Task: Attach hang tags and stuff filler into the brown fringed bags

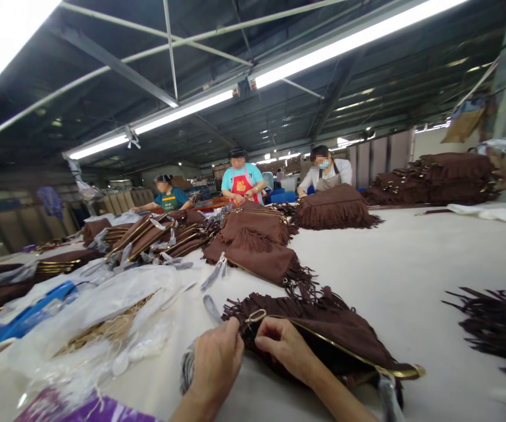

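Note:
A brown fringed bag (pixel 340 322) lies on the white table in front of me, its gold zipper open along the near side. My left hand (pixel 218 356) is closed on the bag's left end, with the fingertips hidden from view. Just right of it, my right hand (pixel 285 347) is closed in a pinch at the bag's edge; whatever is between its fingers is too small to make out. Between the two hands a small pale loop (pixel 256 316) stands up from the bag. Grey wrapped material (pixel 187 368) shows beside my left hand.
More brown fringed bags (pixel 257 258) are stacked beyond, with zippered pieces (pixel 147 234) to their left. Clear plastic bags (pixel 103 316) and a blue tool-like object (pixel 28 313) lie at left. Dark fringe (pixel 499 328) sits at right. Several co-workers stand across the table.

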Tool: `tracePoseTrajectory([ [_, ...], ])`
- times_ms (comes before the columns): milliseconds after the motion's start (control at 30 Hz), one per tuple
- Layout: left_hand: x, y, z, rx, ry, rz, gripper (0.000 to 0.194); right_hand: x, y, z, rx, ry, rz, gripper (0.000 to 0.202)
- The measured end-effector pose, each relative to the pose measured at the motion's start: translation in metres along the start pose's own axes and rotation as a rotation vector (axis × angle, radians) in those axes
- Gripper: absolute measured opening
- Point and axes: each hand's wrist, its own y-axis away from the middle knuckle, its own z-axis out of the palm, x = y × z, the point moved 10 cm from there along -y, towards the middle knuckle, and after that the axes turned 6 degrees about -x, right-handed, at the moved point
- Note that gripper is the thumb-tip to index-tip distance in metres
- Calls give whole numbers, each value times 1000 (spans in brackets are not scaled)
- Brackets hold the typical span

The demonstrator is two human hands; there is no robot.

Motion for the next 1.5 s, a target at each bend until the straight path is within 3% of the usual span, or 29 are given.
tracePoseTrajectory([
  [167, 22, 8, 10, 14, 8, 130, 20, -1, 0, 0, 7, -69, -42, 16],
  [267, 25, 9, 8, -13, 128, 140, 24, 0, 0, -2, 21, -84, -55, 17],
  [467, 19, -14, 0, -118, 610, 39, 28, 1, -1, -1, 12, -95, -76, 23],
  [600, 5, -30, 12, -58, 740, -85, 24, -1, 0, -4, 27, -62, -58, 20],
  [700, -8, -36, 29, -41, 963, -151, 22, -8, 3, -13, 64, 158, -17, 9],
  [833, -22, -37, 45, -28, 1196, -237, 25, -19, 9, -26, 70, 668, 100, 20],
  [933, -24, -36, 47, -10, 1275, -238, 26, -20, 15, -32, 25, 788, 197, 25],
  [1133, -9, -30, 60, -179, 1493, -214, 31, -32, 22, -31, -80, 786, 245, 25],
  [1267, 0, -25, 66, -281, 1608, -224, 28, -53, 15, -33, 47, 737, 14, 22],
  [1400, 4, -22, 67, -308, 1639, -206, 22, -31, 9, -36, 110, 473, 62, 19],
  [1500, 3, -22, 68, -289, 1663, -203, 23, -27, 10, -39, 208, 383, 20, 20],
])
